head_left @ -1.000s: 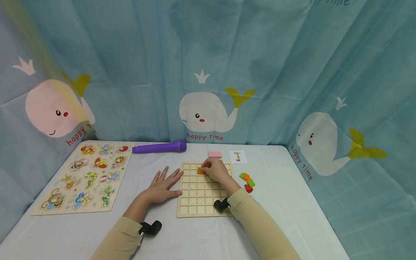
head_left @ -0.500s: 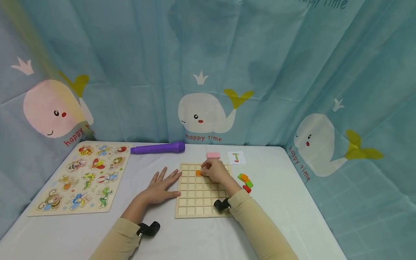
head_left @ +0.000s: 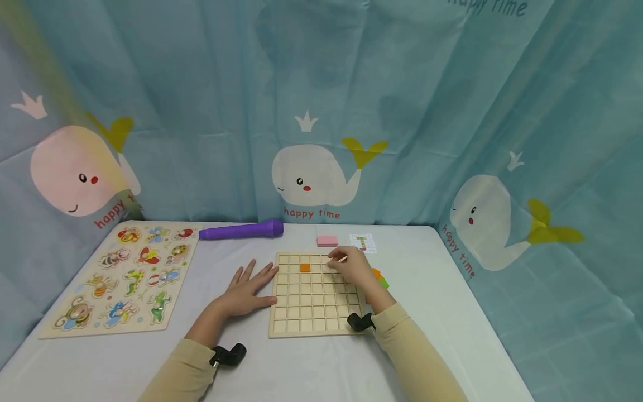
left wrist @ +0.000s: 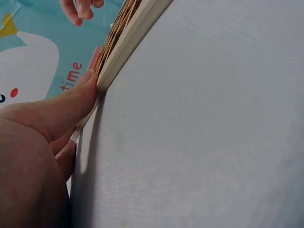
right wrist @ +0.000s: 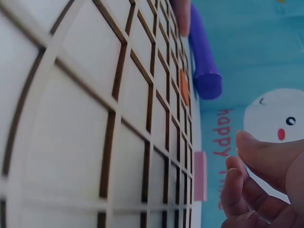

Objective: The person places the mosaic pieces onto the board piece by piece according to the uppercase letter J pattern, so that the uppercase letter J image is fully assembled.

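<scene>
One orange tile [head_left: 305, 268] set in grid board [head_left: 306, 300]; left hand [head_left: 246, 293] spread, right hand [head_left: 354, 268] loosely curled, empty; we likely fetch another.

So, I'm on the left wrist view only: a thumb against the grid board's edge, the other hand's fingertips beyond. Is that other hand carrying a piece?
Observer: None shows between the right hand's fingers in the right wrist view.
Operator: Where is a piece on the grid board?
Observer: An orange tile sits second row from the far edge, third column from the left.
Operator: What's left of the left hand?
Observer: A picture puzzle, flat on the table.
</scene>
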`<state>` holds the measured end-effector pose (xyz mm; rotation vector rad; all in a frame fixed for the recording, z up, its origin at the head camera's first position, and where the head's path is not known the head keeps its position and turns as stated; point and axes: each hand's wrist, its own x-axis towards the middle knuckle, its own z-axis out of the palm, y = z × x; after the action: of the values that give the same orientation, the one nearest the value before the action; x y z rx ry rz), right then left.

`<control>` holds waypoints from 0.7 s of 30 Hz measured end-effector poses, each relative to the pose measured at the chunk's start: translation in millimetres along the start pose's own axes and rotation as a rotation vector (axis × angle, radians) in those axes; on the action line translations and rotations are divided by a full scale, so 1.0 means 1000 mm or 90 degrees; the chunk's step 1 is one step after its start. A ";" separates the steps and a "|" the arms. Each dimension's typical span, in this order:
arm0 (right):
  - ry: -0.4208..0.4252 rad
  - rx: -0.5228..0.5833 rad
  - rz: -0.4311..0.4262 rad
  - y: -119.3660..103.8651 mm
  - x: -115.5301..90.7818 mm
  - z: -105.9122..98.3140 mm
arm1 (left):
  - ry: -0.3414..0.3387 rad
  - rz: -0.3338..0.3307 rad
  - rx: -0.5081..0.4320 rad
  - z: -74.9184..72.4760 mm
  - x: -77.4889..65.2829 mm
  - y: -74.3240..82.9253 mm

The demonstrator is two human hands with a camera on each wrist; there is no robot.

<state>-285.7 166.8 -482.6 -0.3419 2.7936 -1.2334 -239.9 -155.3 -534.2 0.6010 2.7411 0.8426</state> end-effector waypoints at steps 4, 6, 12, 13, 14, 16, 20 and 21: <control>0.026 0.012 0.006 0.005 -0.009 -0.013 | -0.001 -0.003 0.001 0.000 0.000 0.001; 0.035 0.008 0.012 0.008 -0.012 -0.018 | 0.000 -0.004 0.002 0.000 0.000 0.002; 0.057 -0.004 0.043 0.021 -0.018 -0.029 | -0.002 -0.008 -0.005 0.000 -0.001 0.003; 0.062 -0.004 0.047 0.022 -0.018 -0.031 | -0.002 -0.009 -0.006 0.000 -0.002 0.003; 0.067 0.000 0.051 0.024 -0.019 -0.033 | -0.003 -0.011 -0.004 0.000 -0.001 0.003; 0.076 0.000 0.056 0.028 -0.020 -0.037 | -0.005 -0.012 -0.006 0.000 -0.001 0.003; 0.088 -0.002 0.074 0.036 -0.022 -0.044 | -0.005 -0.012 -0.002 0.000 0.000 0.003; 0.089 -0.006 0.079 0.039 -0.023 -0.045 | -0.006 -0.011 -0.004 0.001 0.001 0.003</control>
<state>-276.9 230.3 -481.3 -0.0846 2.8862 -1.2638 -239.5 -152.5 -533.2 0.5767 2.7309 0.8418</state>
